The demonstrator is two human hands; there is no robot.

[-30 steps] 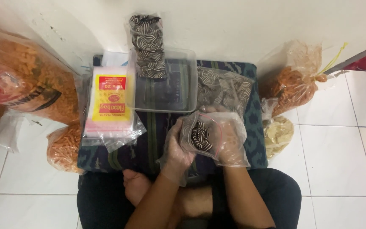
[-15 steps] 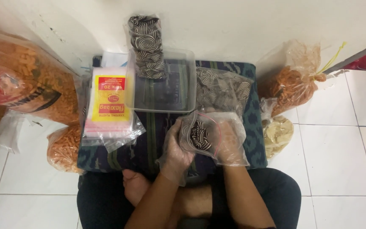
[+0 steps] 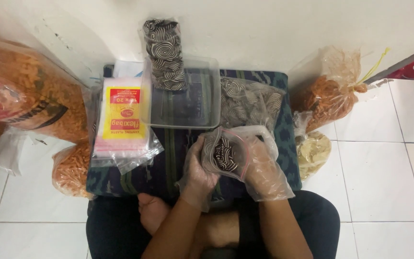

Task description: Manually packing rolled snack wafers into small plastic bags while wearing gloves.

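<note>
A small clear zip bag (image 3: 226, 154) with a red seal line holds black-and-white swirl cookies. My left hand (image 3: 198, 170), in a thin plastic glove, grips the bag's left side. My right hand (image 3: 264, 168), also gloved, holds the bag's right edge near its mouth. Just beyond them lies a larger clear bag of the same swirl cookies (image 3: 247, 103) on a dark patterned cushion (image 3: 135, 170). A filled upright bag of swirl cookies (image 3: 165, 52) stands in a clear plastic tray (image 3: 202, 108).
A pack of empty zip bags with a yellow-red label (image 3: 120, 117) lies left of the tray. Big bags of orange snacks (image 3: 29, 93) sit at the left, another orange snack bag (image 3: 331, 98) and a pale chip bag (image 3: 315, 151) at the right. White floor tiles (image 3: 384, 182) surround the cushion.
My right hand has slid slightly down and right along the small bag's edge. The left hand and the bag stay almost in place.
</note>
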